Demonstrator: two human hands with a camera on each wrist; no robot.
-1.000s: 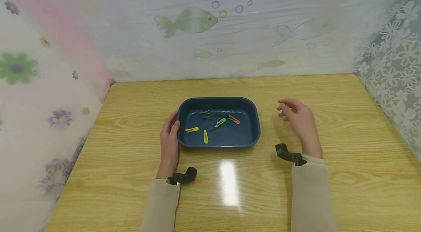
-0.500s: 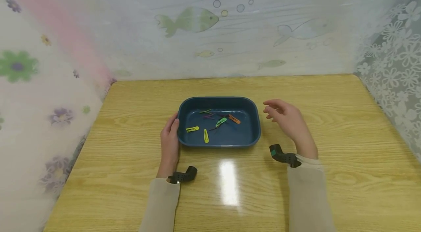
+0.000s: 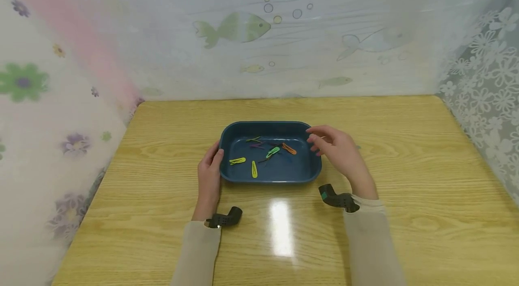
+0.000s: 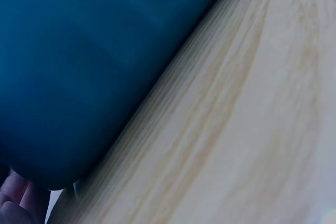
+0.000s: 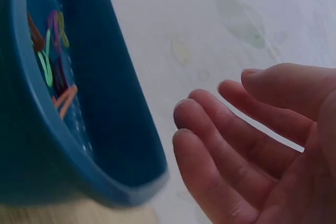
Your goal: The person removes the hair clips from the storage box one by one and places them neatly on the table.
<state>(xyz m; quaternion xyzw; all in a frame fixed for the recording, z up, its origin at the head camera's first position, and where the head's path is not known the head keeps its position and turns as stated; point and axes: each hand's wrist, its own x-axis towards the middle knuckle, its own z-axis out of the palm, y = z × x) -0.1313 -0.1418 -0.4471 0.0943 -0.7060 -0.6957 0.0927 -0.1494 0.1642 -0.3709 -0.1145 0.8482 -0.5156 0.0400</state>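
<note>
Left hand (image 3: 209, 173) grips the blue oblong plastic tray (image 3: 284, 171) by its left end; right hand (image 3: 339, 151), fingers relaxed, hovers at its right.

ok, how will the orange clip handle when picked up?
The orange clip looks thin and narrow, so probably light. Its splayed V shape suggests it's stiff rather than floppy. Lying on the shiny floor of the blue tray, it may slide before it lifts.

2 arms (image 3: 198, 250) reach forward, left grip (image 3: 209, 169) clasping, right grip (image 3: 338, 151) relaxed, its fingers (image 5: 202, 171) slightly bent.
</note>
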